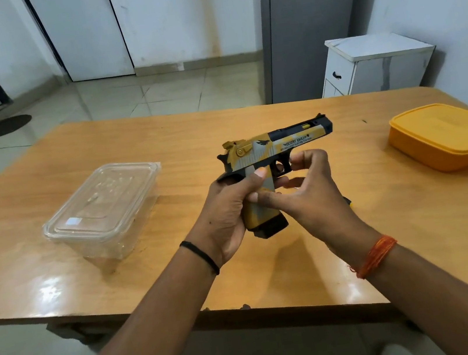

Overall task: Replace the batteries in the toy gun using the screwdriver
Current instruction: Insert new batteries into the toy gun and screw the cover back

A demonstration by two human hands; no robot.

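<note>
Nearest to us, our two forearms are reaching out over the wooden table (57,266), a black band on the left wrist and an orange thread on the right. Our left hand (225,209) is wrapping the grip of the toy gun (271,147), fingers curled tight around it and the thumb pressing flat on the side of the grip, so the gun is hanging above the table's middle, clear of the surface, barrel pointing right. Our right hand (305,187) is closing in from the other side, fingers loosely bent and partly spread, the fingertips touching the front of the grip and the trigger guard; whether they are pinching anything we cannot tell. The black magazine base is sticking out below the left palm.

Just past the right hand, a small yellow and black sliver is peeking out on the table, possibly the screwdriver (348,201), though it is mostly hidden. Farther left, a clear plastic container (103,210) with its lid on is sitting; farther right, an orange lidded box (447,137) is resting near the edge.

We are judging the task as barely begun: the gun is looking fully assembled, no compartment is showing open, and no batteries are showing anywhere. Unscrewing, swapping cells and closing up are all remaining.
</note>
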